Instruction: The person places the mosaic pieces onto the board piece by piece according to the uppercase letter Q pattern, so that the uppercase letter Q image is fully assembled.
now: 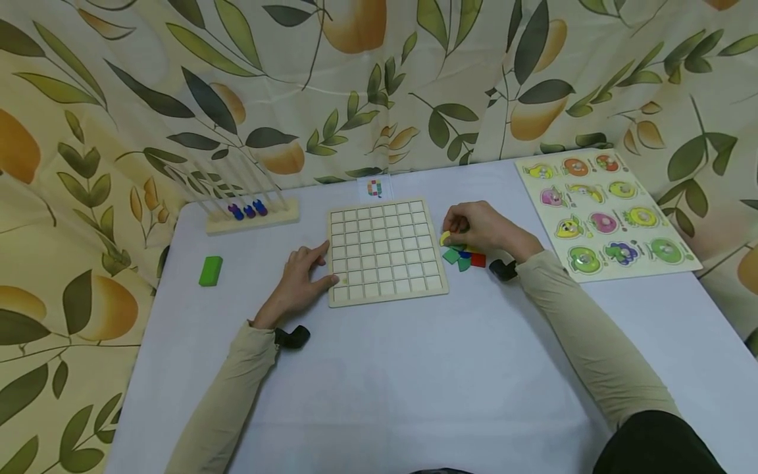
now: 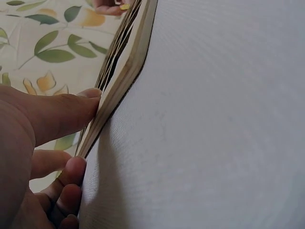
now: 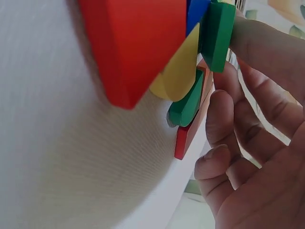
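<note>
Pale wood is filling the middle, and from the left it's the left hand (image 1: 301, 275) that's meeting it first: thumb and index finger are lying spread along the left edge of the grid board (image 1: 387, 253), touching it. Over at the board's right edge, just beside it, the small yellow piece (image 1: 445, 237) is sitting pinched in the fingertips of the right hand (image 1: 487, 227). So the whole board is lying between left hand and piece, the grid is stretching leftward from that pinch, and the right hand is clearly the nearer. The piece's long axis? Fingers are covering too much; I can't tell.

Now the count, left to right! One green block (image 1: 210, 271) is lying alone; one peg rack (image 1: 254, 219) is standing behind it, carrying dark beads (image 1: 249, 211) too bunched to number. One grid board, one little patterned card (image 1: 375, 189) lying just behind. Beneath the right hand, a pile of coloured pieces (image 1: 464, 256) is overlapping: the right wrist view is showing at least two reds, two greens, one blue and one yellow, the full total staying hidden. Far right, one fruit board (image 1: 604, 212) is displaying twelve pictures.
</note>
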Action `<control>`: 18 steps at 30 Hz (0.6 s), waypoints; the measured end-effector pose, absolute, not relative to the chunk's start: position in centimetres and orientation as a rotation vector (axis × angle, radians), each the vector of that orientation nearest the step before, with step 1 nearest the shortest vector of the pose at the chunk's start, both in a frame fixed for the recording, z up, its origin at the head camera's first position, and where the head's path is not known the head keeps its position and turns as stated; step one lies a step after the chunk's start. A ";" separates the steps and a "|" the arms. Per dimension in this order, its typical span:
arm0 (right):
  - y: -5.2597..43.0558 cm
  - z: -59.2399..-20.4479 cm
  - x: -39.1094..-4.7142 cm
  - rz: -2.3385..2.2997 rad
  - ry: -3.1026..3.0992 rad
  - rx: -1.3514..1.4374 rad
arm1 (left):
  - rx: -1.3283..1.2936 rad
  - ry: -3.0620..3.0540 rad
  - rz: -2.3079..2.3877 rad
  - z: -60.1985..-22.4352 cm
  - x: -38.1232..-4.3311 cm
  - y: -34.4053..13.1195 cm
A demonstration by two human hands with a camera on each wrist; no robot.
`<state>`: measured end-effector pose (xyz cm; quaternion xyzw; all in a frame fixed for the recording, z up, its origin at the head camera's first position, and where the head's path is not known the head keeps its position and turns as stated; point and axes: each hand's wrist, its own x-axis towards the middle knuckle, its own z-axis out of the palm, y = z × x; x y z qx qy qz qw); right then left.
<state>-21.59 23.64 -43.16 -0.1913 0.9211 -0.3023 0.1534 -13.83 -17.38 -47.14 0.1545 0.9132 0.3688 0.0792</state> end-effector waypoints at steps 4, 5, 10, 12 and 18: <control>23.6 -43.3 -21.6 -0.876 2.646 -0.540 | 0.456 2.740 1.091 -47.2 -13.8 -17.4; 23.5 -43.3 -21.7 -0.879 2.646 -0.540 | 0.453 2.741 1.092 -47.2 -13.8 -17.4; 23.5 -43.1 -21.7 -0.898 2.645 -0.522 | 0.449 2.738 1.094 -47.2 -13.8 -17.4; 23.4 -43.0 -21.8 -0.910 2.642 -0.512 | 0.449 2.736 1.092 -47.2 -13.8 -17.4; 23.1 -42.7 -22.3 -0.989 2.621 -0.484 | 0.457 2.743 1.093 -47.2 -13.8 -17.4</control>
